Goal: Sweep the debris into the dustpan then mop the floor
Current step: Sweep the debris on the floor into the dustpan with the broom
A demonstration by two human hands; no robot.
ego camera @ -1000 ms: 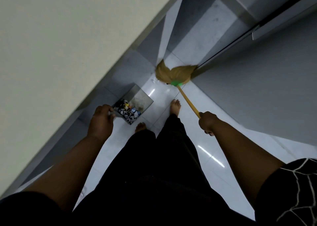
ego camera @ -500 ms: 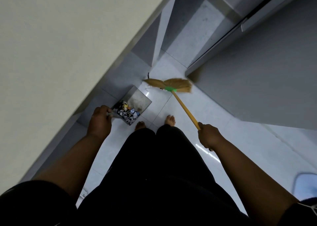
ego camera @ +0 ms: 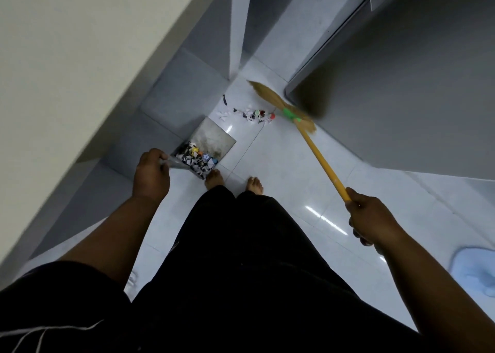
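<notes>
My left hand (ego camera: 151, 174) grips the handle of a grey metal dustpan (ego camera: 214, 139), which holds a heap of paper scraps and coloured bottle caps (ego camera: 197, 159) at its near end. My right hand (ego camera: 371, 217) grips the yellow stick of a straw broom (ego camera: 321, 159). Its bristles (ego camera: 270, 98) reach up and left, bound by a green band. A small pile of debris (ego camera: 253, 114), white and dark scraps with green and red caps, lies on the white tiles between the dustpan's mouth and the broom head.
I stand barefoot (ego camera: 214, 178) on glossy white tiles in a narrow corner. A cream wall with a grey tiled skirting (ego camera: 171, 95) runs along the left. A grey door (ego camera: 401, 84) stands at right. A pale blue object (ego camera: 474, 269) lies at the right edge.
The broom head has swung right and its bristles now point up-left, uncovering the debris pile on the tiles. My view has shifted back, and both hands keep their grips.
</notes>
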